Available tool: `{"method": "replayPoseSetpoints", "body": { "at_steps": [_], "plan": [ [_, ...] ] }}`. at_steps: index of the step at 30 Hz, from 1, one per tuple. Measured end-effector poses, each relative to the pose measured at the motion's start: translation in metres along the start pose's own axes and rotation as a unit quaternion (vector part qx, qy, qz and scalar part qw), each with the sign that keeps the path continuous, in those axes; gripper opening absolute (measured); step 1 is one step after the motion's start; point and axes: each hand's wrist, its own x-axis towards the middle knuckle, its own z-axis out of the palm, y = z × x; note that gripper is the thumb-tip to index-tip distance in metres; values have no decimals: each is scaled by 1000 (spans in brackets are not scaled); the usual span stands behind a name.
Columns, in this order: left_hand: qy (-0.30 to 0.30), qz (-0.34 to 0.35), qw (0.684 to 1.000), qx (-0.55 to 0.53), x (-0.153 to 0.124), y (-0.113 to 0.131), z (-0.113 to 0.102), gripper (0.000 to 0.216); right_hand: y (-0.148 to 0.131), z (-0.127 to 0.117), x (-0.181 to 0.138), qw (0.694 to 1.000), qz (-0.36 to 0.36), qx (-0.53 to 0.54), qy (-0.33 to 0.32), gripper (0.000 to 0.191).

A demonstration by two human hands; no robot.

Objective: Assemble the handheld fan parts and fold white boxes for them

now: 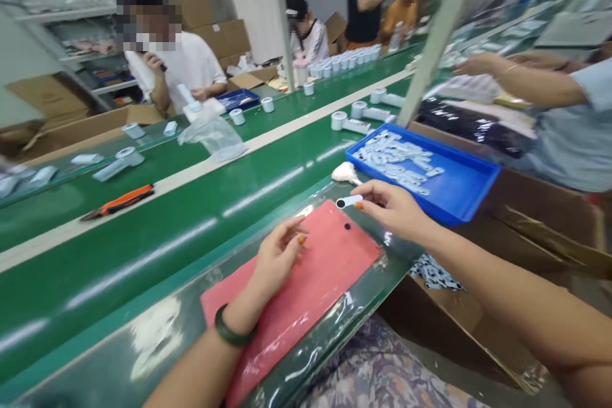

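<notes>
My right hand (394,207) pinches a small pale-blue part with a black round end (348,202), held just above the far edge of a red mat (310,280). My left hand (278,255) rests on the mat with its fingers loosely curled and nothing visible in them. A small black dot-like piece (347,227) lies on the mat below the held part. A blue tray (468,188) with several of the same pale parts stands just right of my right hand. A white tuft (345,173) lies beside the tray.
A green conveyor belt (201,197) runs ahead, carrying white cylindrical pieces (339,120), a plastic bag (213,135) and an orange-handled cutter (125,199). Other people work across the belt and at my right. A cardboard box (478,319) holds more parts by my right forearm.
</notes>
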Motion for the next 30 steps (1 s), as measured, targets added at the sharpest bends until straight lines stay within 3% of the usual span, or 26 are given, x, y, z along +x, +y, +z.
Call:
{"method": "replayPoseSetpoints", "body": {
  "at_steps": [3, 7, 14, 21, 26, 28, 29, 30],
  "plan": [
    [14, -88, 984, -158, 2, 8, 3, 60, -22, 31, -18, 993, -69, 84, -40, 17],
    [40, -93, 973, -206, 2, 16, 3, 55, -38, 55, -22, 986, -113, 100, -73, 15],
    [55, -93, 979, -172, 3, 14, 5, 41, -33, 71, -22, 990, -92, 90, -64, 15],
    [97, -88, 981, -143, 5, 6, -1, 44, -18, 79, -29, 995, -45, 35, -77, 19],
    [107, -58, 992, -29, 4, 2, 0, 49, -3, 91, -38, 975, -149, -140, -88, 28],
    [100, -59, 993, 7, 2, 4, 5, 32, 7, 94, -40, 966, -190, -159, -80, 31],
    [78, -58, 995, 24, 1, 6, 7, 16, 13, 94, -40, 963, -205, -157, -82, 31],
    [45, -55, 997, 44, 0, 9, 5, 15, 20, 94, -40, 961, -219, -149, -84, 30]
  ]
}}
